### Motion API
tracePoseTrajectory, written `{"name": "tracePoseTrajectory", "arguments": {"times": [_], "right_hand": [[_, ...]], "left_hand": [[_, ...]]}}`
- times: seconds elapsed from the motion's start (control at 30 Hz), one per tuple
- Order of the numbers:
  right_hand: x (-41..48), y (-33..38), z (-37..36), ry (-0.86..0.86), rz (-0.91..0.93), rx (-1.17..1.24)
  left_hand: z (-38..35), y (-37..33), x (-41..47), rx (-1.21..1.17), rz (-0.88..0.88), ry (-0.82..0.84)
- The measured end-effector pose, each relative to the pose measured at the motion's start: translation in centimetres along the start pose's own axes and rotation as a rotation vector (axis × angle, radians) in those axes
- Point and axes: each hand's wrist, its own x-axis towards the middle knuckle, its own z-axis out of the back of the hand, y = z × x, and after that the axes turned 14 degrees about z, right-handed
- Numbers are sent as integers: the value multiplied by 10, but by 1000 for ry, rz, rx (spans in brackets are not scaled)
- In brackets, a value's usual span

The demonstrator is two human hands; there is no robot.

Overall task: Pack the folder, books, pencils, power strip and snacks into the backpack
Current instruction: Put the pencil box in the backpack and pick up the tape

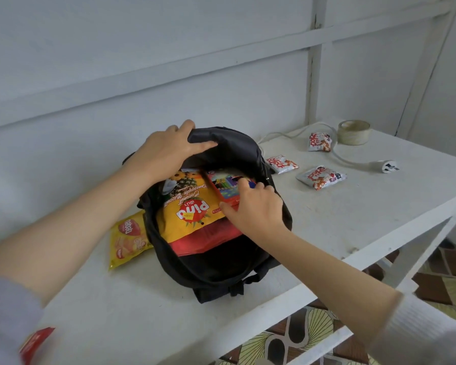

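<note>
While the left hand gripped the upper flap of the black backpack and held its mouth open, the right hand was closed on a small red box with a colourful picture, probably the pencils, pressing it into the opening beside a big yellow biscuit pack. That pack lay flat across the mouth with a red-edged item under it, so the box had only a narrow gap along the right side; in my judgement it could jam against the zipper edge or ride up on the slick wrapper and slide back out. If the left hand let the flap drop, the opening would likely close over the box. The backpack stood near the front edge of the white bench, and a hard push might nudge it toward that edge.

Counted: one backpack; one biscuit pack and one red box in its mouth; one yellow chip bag on the bench touching the backpack's left side; three small red-and-white snack packets toward the back right corner; one white cord with its plug among them, the strip body hidden; one tape roll at the back edge. A red wrapper showed at the front left, blurred. Whether the folder and books were inside, I could not tell.
</note>
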Motion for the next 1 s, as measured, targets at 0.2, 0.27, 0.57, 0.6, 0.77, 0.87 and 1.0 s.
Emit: {"name": "tracePoseTrajectory", "arguments": {"times": [0.2,0.27,0.57,0.6,0.77,0.87,1.0], "right_hand": [[-1,3,-17,40,157,-35],[-15,2,-23,9,193,44],[20,-9,-34,212,243,164],[24,-11,-34,205,249,139],[9,-2,-35,67,249,86],[11,-3,-40,189,233,145],[31,-8,-43,206,229,106]], "left_hand": [[3,0,-1,6,24,10],[1,0,-1,-20,24,10],[7,-1,-2,35,21,33],[8,-1,-3,35,20,35],[7,-1,-4,34,36,48],[9,-3,-6,26,41,50],[9,-3,-11,20,38,52]]}}
